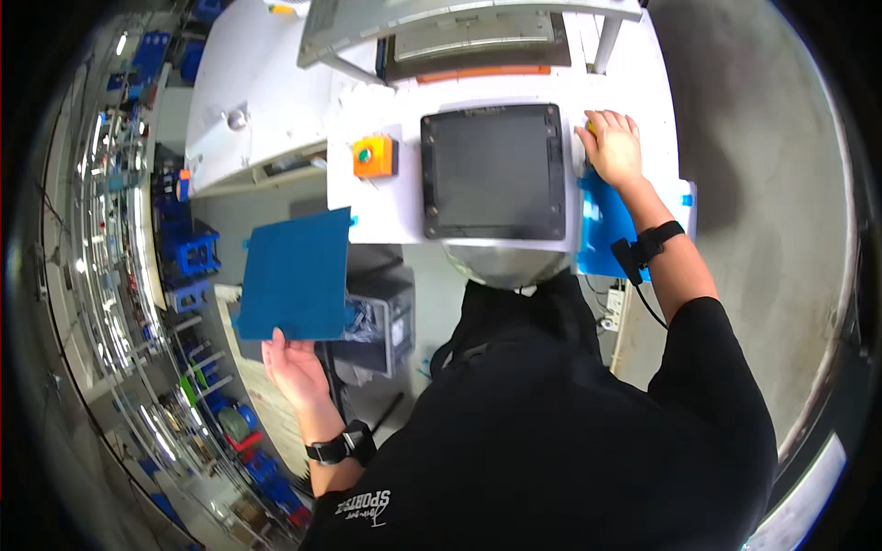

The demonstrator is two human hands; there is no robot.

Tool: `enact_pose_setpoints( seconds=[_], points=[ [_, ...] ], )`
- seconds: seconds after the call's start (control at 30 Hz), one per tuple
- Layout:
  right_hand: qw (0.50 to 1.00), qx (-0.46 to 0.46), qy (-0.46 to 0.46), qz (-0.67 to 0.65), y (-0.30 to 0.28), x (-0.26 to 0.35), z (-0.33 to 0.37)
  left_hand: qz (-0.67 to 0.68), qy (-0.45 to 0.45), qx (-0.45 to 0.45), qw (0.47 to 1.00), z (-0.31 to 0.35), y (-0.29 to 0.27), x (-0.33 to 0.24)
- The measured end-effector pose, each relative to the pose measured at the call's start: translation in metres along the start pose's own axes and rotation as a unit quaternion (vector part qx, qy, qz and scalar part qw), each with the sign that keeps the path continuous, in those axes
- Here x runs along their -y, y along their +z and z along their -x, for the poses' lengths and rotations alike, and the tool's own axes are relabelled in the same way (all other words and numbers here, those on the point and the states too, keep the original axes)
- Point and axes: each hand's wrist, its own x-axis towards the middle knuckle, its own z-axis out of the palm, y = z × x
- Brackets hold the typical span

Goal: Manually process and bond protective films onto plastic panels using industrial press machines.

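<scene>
My left hand (296,367) pinches the lower edge of a flat blue sheet (296,280), held up to the left of the table, with small light-blue tabs at its edges. At the table's right side, my right hand (616,150) is curled over a small yellow object (592,128), mostly hidden by the fingers. Beneath the right forearm lies a glossy blue film-covered sheet (602,225), overhanging the table's front edge. Between the hands, a dark rectangular panel with a black frame (496,172) lies flat on the white table (390,216).
An orange box with a green button (375,157) sits left of the framed panel. Behind it, a grey metal frame (469,28) stands on legs over the table. A grey bin (381,321) is below on the left. Blue stools (196,253) stand farther left.
</scene>
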Motion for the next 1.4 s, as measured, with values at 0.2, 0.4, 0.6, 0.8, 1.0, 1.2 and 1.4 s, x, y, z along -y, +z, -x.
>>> enact_pose_setpoints(
  seconds=[0.2, 0.4, 0.6, 0.8, 1.0, 1.2, 1.4],
  points=[
    [0.963, -0.131, -0.065, -0.227, -0.021, -0.011, 0.016, 0.008, 0.003, 0.000, 1.000, 0.041, -0.001, 0.013],
    [0.933, 0.041, -0.148, -0.326, -0.080, 0.035, 0.110, 0.037, 0.021, -0.069, 0.997, 0.097, -0.059, 0.017],
    [0.681, 0.477, -0.329, -0.448, -0.123, 0.161, 0.170, 0.042, 0.033, -0.141, 0.989, 0.146, -0.106, 0.029],
    [0.470, 0.634, -0.454, -0.414, -0.126, 0.229, 0.230, 0.075, 0.061, -0.141, 0.985, 0.213, -0.214, 0.046],
    [0.367, 0.700, -0.493, -0.365, -0.122, 0.302, 0.276, 0.107, 0.056, -0.260, 0.958, 0.305, -0.298, 0.069],
    [0.271, 0.718, -0.578, -0.279, -0.111, 0.378, 0.311, 0.102, 0.088, -0.414, 0.900, 0.375, -0.334, 0.071],
    [0.172, 0.754, -0.599, -0.208, -0.109, 0.439, 0.338, 0.100, 0.103, -0.560, 0.816, 0.426, -0.318, 0.066]
  ],
)
